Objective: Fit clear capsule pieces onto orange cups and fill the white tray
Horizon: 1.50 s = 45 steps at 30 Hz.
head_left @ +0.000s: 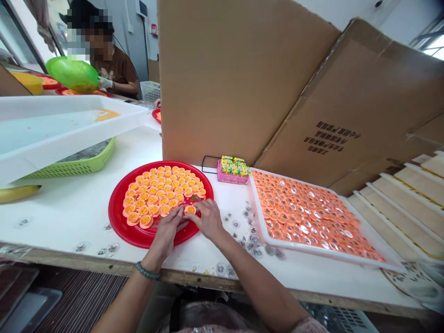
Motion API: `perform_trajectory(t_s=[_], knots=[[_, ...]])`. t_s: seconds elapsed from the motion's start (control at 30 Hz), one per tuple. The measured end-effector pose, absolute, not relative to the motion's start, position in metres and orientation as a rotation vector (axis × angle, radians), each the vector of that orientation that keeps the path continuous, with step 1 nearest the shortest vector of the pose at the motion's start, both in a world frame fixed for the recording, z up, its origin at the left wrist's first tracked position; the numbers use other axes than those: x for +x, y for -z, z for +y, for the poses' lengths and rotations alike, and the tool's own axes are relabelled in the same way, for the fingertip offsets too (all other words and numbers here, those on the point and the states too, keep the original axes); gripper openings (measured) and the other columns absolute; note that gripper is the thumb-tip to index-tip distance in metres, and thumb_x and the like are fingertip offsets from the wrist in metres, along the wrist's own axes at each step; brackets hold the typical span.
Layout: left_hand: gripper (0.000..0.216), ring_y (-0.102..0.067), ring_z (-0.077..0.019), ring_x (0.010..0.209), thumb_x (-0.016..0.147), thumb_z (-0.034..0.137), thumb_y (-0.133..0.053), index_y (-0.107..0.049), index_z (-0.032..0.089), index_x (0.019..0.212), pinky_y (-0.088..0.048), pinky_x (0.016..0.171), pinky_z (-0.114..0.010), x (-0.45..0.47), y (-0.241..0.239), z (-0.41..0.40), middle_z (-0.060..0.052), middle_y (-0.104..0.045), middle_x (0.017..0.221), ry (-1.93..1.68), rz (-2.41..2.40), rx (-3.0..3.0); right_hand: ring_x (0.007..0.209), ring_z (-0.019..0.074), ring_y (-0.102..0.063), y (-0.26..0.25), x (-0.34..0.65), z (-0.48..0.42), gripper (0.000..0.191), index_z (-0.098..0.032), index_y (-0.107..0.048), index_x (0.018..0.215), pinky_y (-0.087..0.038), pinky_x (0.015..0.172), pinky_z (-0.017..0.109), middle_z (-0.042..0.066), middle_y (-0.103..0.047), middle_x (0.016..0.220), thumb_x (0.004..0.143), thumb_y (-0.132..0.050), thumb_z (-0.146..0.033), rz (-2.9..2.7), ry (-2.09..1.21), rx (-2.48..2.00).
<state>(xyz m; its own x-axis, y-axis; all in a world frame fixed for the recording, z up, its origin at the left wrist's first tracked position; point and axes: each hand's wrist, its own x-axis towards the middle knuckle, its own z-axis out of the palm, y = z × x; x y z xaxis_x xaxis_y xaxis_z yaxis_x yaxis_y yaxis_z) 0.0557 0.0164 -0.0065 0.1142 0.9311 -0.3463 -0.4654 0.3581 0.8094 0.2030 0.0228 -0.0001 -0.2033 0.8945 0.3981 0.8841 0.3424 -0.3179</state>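
Note:
Over the front of a red round tray (120, 226), my left hand (169, 227) and my right hand (208, 220) meet at a small round orange piece (190, 210) with a yellow-orange centre. The fingertips of both hands pinch it from either side. Behind them, many similar orange pieces (156, 189) lie close together on the tray, some overlapping. Part of the tray's printed bottom shows beside my right fingers. A green beaded bracelet (147, 271) circles my left wrist.
Right stands a white tray (256, 217) of wrapped orange discs, near a pink basket (233, 177) of yellow-green packets. Loose clear round pieces (255, 239) dot the table. Cardboard (222, 83) rises behind. Left are a white tray (132, 115), green basket (100, 159), banana (19, 193) and a co-worker (120, 69).

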Motion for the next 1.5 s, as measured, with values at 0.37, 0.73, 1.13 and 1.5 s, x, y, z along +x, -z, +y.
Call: perform_trajectory(t_s=[0.37,0.73,1.13,1.5], knots=[[0.044,-0.061,-0.0136,0.067,0.061,0.028,-0.077,-0.066,0.012,0.100,-0.051,0.065,-0.023,0.053,0.005,0.019,-0.006,-0.069,0.081,-0.958,0.977,0.661,0.076,0.0207,-0.050,0.003,0.183,-0.002,0.027,-0.017,-0.062,0.085,-0.038,0.071,0.034,0.006,-0.063,0.078,0.084,-0.057,-0.043,-1.973,0.029,-1.590],[0.048,-0.061,-0.0153,0.082,0.060,0.034,-0.079,-0.066,0.015,0.103,-0.049,0.070,-0.022,0.052,0.008,0.016,-0.007,-0.068,0.099,-0.974,0.883,0.762,0.086,0.0176,-0.055,0.007,0.188,-0.010,0.022,-0.021,-0.064,0.105,-0.044,0.081,0.030,0.004,-0.065,0.092,0.084,-0.060,-0.027,-1.732,-0.254,-1.436],[0.033,-0.065,-0.0200,0.085,0.068,0.021,-0.070,-0.065,0.013,0.100,-0.055,0.070,-0.026,0.049,-0.001,0.018,-0.010,-0.068,0.097,-0.907,0.888,0.682,0.086,0.0167,-0.059,0.001,0.206,-0.021,0.027,-0.018,-0.060,0.111,-0.048,0.079,0.027,0.005,-0.065,0.093,0.086,-0.054,-0.024,-1.816,-0.283,-1.489],[0.026,-0.067,-0.0201,0.081,0.075,0.016,-0.061,-0.065,0.011,0.100,-0.056,0.070,-0.028,0.052,-0.003,0.018,-0.011,-0.068,0.097,-0.921,0.980,0.650,0.094,0.0199,-0.055,0.001,0.313,0.003,0.037,-0.017,-0.065,0.094,-0.040,0.081,0.027,0.009,-0.063,0.102,0.073,-0.044,0.005,-2.273,-0.183,-2.167]])
